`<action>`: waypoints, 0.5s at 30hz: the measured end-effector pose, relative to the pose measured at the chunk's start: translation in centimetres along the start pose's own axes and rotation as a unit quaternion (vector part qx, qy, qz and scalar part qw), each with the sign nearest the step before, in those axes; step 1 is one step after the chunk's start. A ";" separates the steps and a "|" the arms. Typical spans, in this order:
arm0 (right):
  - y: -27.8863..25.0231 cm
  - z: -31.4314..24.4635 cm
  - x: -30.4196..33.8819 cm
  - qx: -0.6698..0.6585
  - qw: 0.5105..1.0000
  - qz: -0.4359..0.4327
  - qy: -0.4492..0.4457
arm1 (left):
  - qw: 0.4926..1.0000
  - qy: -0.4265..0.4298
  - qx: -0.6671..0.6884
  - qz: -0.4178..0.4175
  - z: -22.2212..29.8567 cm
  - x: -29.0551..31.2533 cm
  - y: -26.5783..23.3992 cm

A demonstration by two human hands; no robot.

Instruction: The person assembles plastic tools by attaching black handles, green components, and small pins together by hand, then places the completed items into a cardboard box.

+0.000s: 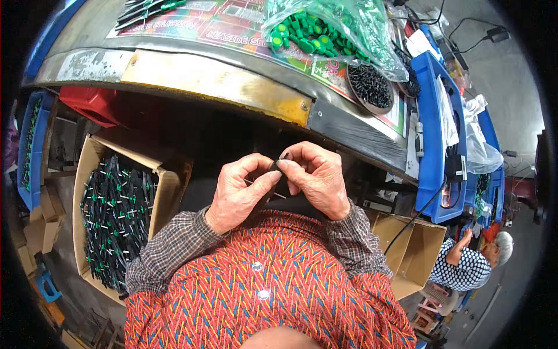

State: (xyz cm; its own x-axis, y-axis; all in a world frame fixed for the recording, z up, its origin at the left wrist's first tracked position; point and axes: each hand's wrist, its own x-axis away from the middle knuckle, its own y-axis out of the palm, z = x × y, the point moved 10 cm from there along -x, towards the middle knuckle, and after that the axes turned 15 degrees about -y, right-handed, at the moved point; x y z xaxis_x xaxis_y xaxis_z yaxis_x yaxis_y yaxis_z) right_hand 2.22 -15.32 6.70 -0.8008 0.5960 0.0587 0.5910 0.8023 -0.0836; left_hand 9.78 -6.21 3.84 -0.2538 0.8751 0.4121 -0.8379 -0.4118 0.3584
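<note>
My left hand (239,191) and my right hand (318,179) meet in front of my lap, just below the table edge. Thumb and forefinger of each are pinched together on a small black piece (275,165), mostly hidden by the fingertips. A thin pale rod (279,195) shows under the fingers; whether it joins the black piece I cannot tell. Beyond my hands, on the table, a clear plastic bag (366,35) spills green plastic parts (314,35). A round bowl (388,107) beside it is filled with small black parts (369,84).
A cardboard box (81,221) full of black and green pieces stands at my left. The metal-edged table (215,87) curves ahead. Blue bins (429,134) and an open cardboard box (421,250) are on the right. Another person (465,264) sits farther off to the right.
</note>
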 end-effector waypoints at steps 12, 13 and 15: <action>-1.6 -3.1 -2.0 0.101 0.991 -0.065 -0.051 | 1.000 -0.027 0.003 -0.007 1.8 -0.4 0.5; -1.1 -4.3 -2.6 0.148 0.979 -0.114 -0.086 | 1.000 -0.029 -0.009 -0.003 1.9 -0.3 0.3; -1.9 -6.7 -3.8 0.186 0.967 -0.098 -0.144 | 0.999 -0.036 0.008 -0.007 1.6 -0.5 0.1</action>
State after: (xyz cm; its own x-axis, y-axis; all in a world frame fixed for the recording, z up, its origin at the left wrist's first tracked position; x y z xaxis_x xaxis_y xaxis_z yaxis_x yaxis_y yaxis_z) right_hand 4.84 -18.87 13.31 -0.9196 0.3567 -0.1645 0.3916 0.8003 -0.4540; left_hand 10.59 -7.14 5.01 -0.2066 0.8605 0.4656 -0.8334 -0.4041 0.3770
